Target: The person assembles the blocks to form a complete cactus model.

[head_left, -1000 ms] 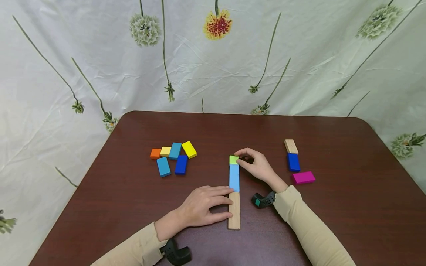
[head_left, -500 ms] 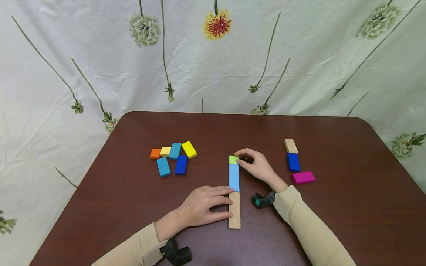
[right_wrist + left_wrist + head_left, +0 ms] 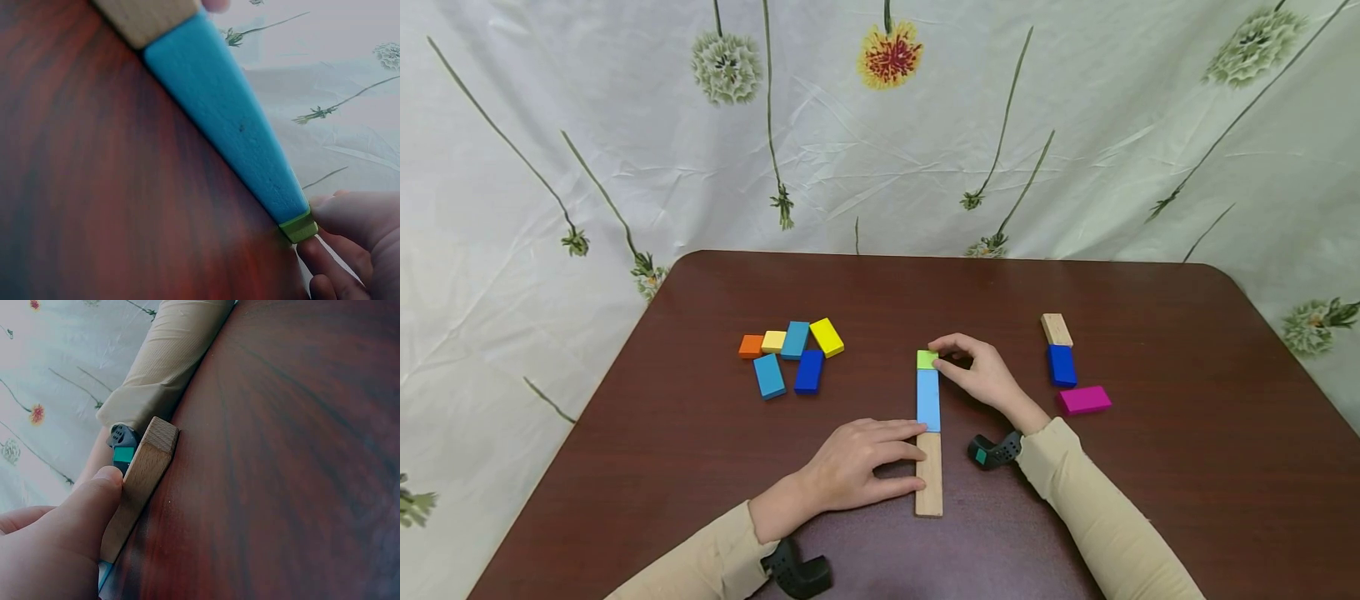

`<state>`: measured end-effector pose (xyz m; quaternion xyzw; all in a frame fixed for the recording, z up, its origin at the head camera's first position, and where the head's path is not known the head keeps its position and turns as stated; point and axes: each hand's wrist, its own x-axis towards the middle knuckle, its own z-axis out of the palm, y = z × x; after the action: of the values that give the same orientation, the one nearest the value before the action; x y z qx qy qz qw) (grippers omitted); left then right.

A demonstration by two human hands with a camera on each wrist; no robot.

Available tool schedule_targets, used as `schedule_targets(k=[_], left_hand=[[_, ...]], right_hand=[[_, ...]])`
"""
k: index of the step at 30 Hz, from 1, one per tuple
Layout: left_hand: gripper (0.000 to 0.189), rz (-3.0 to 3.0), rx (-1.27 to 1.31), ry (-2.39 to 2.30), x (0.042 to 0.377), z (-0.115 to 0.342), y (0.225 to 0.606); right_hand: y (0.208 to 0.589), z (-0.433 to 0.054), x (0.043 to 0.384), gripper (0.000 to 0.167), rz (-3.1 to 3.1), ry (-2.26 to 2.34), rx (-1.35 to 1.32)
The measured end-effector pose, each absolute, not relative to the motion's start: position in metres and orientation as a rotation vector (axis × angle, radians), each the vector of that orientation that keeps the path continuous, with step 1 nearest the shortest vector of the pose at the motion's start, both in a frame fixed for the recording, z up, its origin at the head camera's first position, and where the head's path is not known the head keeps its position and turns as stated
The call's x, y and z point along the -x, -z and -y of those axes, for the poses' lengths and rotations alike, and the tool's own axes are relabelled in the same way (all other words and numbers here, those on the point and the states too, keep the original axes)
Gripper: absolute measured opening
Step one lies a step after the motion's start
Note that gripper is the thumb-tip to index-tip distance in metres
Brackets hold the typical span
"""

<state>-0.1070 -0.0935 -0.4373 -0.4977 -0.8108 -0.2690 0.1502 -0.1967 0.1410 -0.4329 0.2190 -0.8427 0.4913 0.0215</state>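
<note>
In the head view three blocks lie end to end in a straight row: a long plain wooden block nearest, a light blue block in the middle and a small green block at the far end. My left hand comes from the left, its fingers stretched out and the tips touching the wooden block and its joint with the blue one. My right hand pinches the green block between thumb and index finger. The right wrist view shows the green block against the blue block's end.
Left of the row lies a loose group with an orange block, a yellow block and several others. At the right a wooden block, a dark blue block and a magenta block lie on the brown table.
</note>
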Motion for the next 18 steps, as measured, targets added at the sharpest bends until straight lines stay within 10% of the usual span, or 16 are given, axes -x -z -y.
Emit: schedule_targets(k=[18], left_hand=[[0.028,2.332,1.42,0.795,0.107,0.0933,0.4382]], right_hand=[[0.4253,-0.1465,0.1981,0.031,2.623,-1.56,-0.636]])
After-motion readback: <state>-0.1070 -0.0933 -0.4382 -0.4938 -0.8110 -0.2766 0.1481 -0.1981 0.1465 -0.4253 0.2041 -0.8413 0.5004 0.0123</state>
